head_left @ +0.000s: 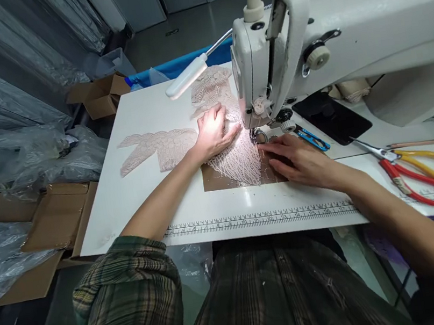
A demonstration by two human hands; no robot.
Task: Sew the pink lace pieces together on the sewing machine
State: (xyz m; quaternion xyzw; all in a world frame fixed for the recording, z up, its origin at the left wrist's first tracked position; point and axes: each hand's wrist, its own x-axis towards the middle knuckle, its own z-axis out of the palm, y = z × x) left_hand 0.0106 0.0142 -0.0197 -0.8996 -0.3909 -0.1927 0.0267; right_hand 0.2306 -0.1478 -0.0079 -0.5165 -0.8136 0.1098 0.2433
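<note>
Pale pink lace fabric [236, 159] lies under the presser foot [253, 134] of a white sewing machine [344, 29]. My left hand [214, 130] rests on the lace left of the needle, its fingers stretched out over it. On the other side, my right hand [298, 160] lies with fingers extended, the index fingertip touching the right edge of the lace near the foot. Beneath the lace is a brown plate [220, 182] on the table. More of the lace trails off to the left and toward the back.
Red-and-yellow-handled scissors [425, 166], blue thread snips [313, 138] and a black phone [332, 115] lie right of the needle. A lamp [188, 77] hangs over the white table [134, 207]. A ruler strip [258, 220] lines its front edge. Cardboard boxes [59, 216] stand at left.
</note>
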